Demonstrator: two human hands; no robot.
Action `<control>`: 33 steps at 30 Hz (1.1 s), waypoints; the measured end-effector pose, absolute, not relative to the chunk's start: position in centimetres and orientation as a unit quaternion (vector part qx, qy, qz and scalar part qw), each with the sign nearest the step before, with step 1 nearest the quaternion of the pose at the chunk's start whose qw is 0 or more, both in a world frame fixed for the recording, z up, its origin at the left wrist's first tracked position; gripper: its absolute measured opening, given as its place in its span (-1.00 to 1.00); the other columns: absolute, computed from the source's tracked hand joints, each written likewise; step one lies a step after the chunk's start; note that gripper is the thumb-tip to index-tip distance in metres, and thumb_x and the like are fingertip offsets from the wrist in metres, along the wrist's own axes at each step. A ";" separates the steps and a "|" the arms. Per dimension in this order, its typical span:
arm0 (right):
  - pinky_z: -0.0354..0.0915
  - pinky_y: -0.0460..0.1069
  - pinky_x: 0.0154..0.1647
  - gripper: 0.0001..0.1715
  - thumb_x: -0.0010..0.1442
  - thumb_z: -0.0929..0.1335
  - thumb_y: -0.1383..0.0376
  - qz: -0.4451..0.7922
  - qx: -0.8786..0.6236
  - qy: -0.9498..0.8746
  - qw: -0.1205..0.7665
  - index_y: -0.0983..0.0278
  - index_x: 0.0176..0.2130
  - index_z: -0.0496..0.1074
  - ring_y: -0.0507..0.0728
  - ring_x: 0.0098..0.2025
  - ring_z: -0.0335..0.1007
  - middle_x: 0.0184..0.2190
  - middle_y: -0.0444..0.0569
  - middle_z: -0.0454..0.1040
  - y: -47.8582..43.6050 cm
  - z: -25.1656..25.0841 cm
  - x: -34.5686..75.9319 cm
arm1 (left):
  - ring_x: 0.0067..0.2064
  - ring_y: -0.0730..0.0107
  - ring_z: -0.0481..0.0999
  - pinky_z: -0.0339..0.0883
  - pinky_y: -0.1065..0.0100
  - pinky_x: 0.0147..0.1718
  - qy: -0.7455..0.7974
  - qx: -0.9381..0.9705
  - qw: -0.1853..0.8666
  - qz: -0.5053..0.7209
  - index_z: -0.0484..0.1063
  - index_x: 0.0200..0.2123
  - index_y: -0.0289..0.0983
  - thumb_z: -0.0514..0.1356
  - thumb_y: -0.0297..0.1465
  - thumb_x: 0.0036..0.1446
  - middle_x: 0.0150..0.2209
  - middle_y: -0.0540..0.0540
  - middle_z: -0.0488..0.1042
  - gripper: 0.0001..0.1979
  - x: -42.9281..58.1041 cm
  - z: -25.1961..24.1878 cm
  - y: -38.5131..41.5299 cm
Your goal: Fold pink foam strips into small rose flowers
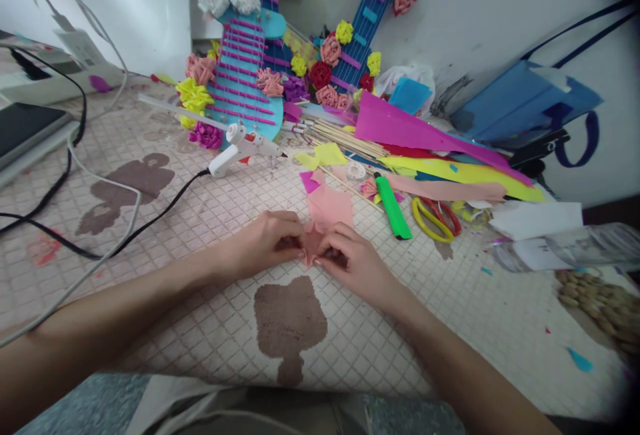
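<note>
Between my two hands is a small pink paper piece [313,242] with pointed edges, held just above the patterned cloth. My left hand [275,238] pinches its left side, and my right hand [350,252] pinches its right side with thumb and fingers. Right behind my fingers lies a flat pink paper sheet [335,205], with a magenta scrap [309,182] at its upper left corner. A green box cutter [393,208] rests to the right of the sheet, beside scissors [435,220] with yellow and red handles.
A white glue gun [240,150] lies at left, its black cord crossing the table. Ladder-patterned paper crafts with flowers [245,82] lean at the back. Coloured paper strips [430,135] and thin sticks [340,136] are piled behind. A plastic bottle [570,248] lies at right.
</note>
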State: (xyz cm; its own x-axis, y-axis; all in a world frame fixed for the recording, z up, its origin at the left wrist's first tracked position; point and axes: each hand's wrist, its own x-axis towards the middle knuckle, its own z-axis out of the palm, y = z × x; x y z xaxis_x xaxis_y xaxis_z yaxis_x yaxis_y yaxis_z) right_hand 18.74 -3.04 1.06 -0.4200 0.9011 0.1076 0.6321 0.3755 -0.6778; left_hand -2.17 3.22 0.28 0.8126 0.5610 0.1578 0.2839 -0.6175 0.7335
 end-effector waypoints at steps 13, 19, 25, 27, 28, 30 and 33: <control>0.25 -0.05 -0.21 -0.85 0.14 0.34 0.48 0.316 -0.435 -0.811 0.233 0.23 -0.30 0.39 0.04 -0.21 0.30 -0.26 -0.11 0.29 -2.9 1.3 19.6 | -0.18 0.40 0.44 0.27 0.37 -0.16 0.182 0.897 0.381 0.132 0.56 -0.31 -0.20 0.23 -0.44 0.14 -0.19 -0.06 0.44 -0.90 -3.0 0.8 4.0; 0.28 0.02 -0.10 -0.82 0.20 0.32 0.42 0.304 -0.400 -0.835 0.223 0.18 -0.21 0.43 0.10 -0.09 0.29 -0.19 -0.05 0.29 -3.1 1.4 19.6 | -0.18 0.39 0.43 0.25 0.36 -0.16 0.179 0.899 0.380 0.123 0.56 -0.37 -0.23 0.24 -0.49 0.11 -0.22 -0.07 0.43 -0.91 -2.9 1.2 4.0; 0.26 0.02 -0.06 -0.84 0.24 0.29 0.40 0.291 -0.374 -0.852 0.221 0.21 -0.23 0.45 0.10 -0.07 0.26 -0.20 -0.03 0.32 -3.2 1.3 19.4 | -0.18 0.40 0.43 0.25 0.37 -0.16 0.176 0.896 0.387 0.125 0.53 -0.33 -0.24 0.24 -0.46 0.12 -0.22 -0.06 0.44 -0.94 -3.0 0.9 4.2; 0.26 0.02 -0.07 -0.85 0.23 0.30 0.43 0.295 -0.393 -0.844 0.216 0.22 -0.25 0.44 0.09 -0.10 0.27 -0.22 -0.04 0.31 -3.2 1.3 19.4 | -0.20 0.41 0.44 0.26 0.39 -0.21 0.173 0.891 0.399 0.126 0.50 -0.32 -0.26 0.25 -0.46 0.10 -0.24 -0.05 0.44 -0.96 -3.1 0.8 4.4; 0.26 0.01 -0.08 -0.87 0.22 0.31 0.43 0.297 -0.402 -0.839 0.216 0.23 -0.26 0.43 0.09 -0.10 0.28 -0.22 -0.04 0.30 -3.2 1.4 19.4 | -0.21 0.41 0.44 0.26 0.40 -0.23 0.173 0.888 0.407 0.125 0.49 -0.33 -0.27 0.25 -0.46 0.10 -0.25 -0.05 0.44 -0.96 -3.1 0.8 4.5; 0.26 0.01 -0.10 -0.90 0.20 0.32 0.44 0.300 -0.417 -0.830 0.218 0.24 -0.30 0.40 0.09 -0.11 0.28 -0.22 -0.04 0.29 -3.2 1.4 19.3 | -0.24 0.43 0.44 0.27 0.42 -0.27 0.175 0.882 0.420 0.125 0.48 -0.34 -0.29 0.24 -0.48 0.09 -0.27 -0.05 0.44 -0.97 -3.2 0.8 4.7; 0.25 -0.01 -0.13 -0.91 0.19 0.32 0.44 0.305 -0.429 -0.821 0.221 0.25 -0.33 0.37 0.09 -0.14 0.28 -0.24 -0.05 0.29 -3.2 1.4 19.4 | -0.27 0.45 0.44 0.27 0.43 -0.29 0.185 0.877 0.424 0.128 0.47 -0.36 -0.31 0.22 -0.51 0.10 -0.30 -0.05 0.44 -0.97 -3.2 0.9 4.8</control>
State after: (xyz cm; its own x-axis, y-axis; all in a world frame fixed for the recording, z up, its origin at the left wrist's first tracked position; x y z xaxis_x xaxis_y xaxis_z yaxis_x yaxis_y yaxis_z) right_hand 19.35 -3.17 1.40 -0.5351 0.8387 0.1013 0.5697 0.4467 -0.6899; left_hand -3.17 4.75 0.91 0.8988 0.4331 0.0680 0.2160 -0.5724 0.7910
